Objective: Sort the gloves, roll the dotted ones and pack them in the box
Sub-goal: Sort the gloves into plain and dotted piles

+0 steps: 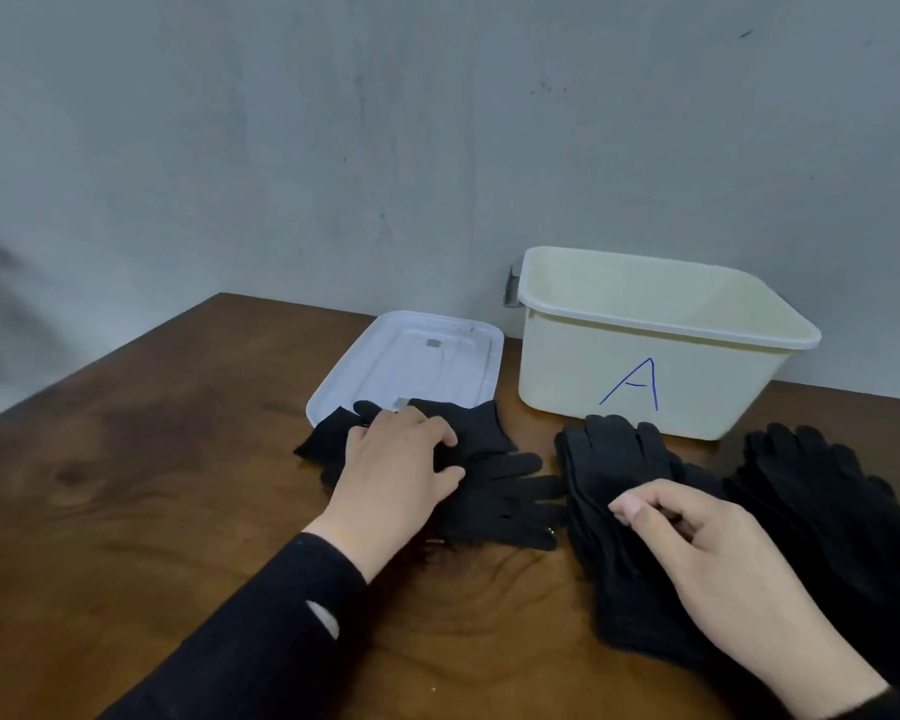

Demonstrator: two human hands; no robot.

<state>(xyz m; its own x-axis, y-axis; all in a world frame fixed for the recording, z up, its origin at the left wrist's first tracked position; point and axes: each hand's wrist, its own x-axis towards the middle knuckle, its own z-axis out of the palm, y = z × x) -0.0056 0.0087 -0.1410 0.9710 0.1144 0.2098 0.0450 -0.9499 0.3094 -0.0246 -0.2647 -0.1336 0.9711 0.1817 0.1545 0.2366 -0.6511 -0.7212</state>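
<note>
Three heaps of black gloves (619,475) — left hand (396,475) presses one flat, right hand (707,543) pinches another's edge — by the box (645,356).

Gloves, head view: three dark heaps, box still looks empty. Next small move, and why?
Probably lift the top glove off the middle stack with the right hand, whose fingertips already pinch at its edge, to check its surface. The left hand holds the left pile down. No dots show from here, and nothing can be seen in the box, so sorting seems unfinished.
</note>
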